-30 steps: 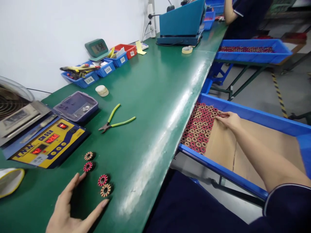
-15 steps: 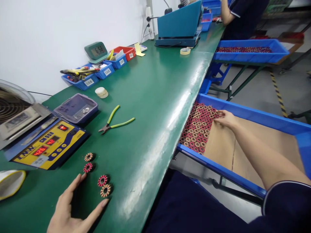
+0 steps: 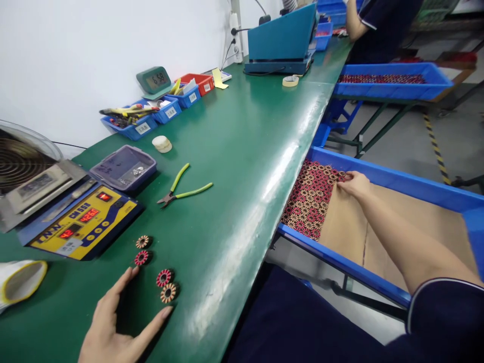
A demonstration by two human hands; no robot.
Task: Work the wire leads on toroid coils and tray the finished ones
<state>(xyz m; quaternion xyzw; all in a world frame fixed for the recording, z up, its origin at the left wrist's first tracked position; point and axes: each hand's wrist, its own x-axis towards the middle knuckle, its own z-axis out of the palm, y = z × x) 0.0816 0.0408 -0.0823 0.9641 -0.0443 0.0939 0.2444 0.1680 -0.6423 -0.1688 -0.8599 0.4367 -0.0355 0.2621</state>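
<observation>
My left hand (image 3: 113, 317) rests on the green table with thumb and fingers spread wide, holding nothing. Its fingertips lie close to several small wire-wound ring coils: a red one (image 3: 141, 257) and a copper one (image 3: 143, 242) above the forefinger, and a second red one (image 3: 164, 278) touching a second copper one (image 3: 168, 292) near the thumb. My right hand (image 3: 355, 184) reaches into a blue tray (image 3: 423, 189), fingers pinched on a coil at the edge of the packed red and copper coils (image 3: 312, 196). Its fingers partly hide that coil.
Green-handled cutters (image 3: 183, 189) lie mid-table, left of the tray. A yellow counter unit (image 3: 83, 224), a purple box (image 3: 124, 169), tool bins (image 3: 136, 126) and a clock (image 3: 154, 79) line the wall side. A co-worker (image 3: 381, 25) is behind another coil tray (image 3: 393, 88).
The view has shifted slightly, so the table things sit a little further right. Both hands keep nearly the same pose beside the same coils.
</observation>
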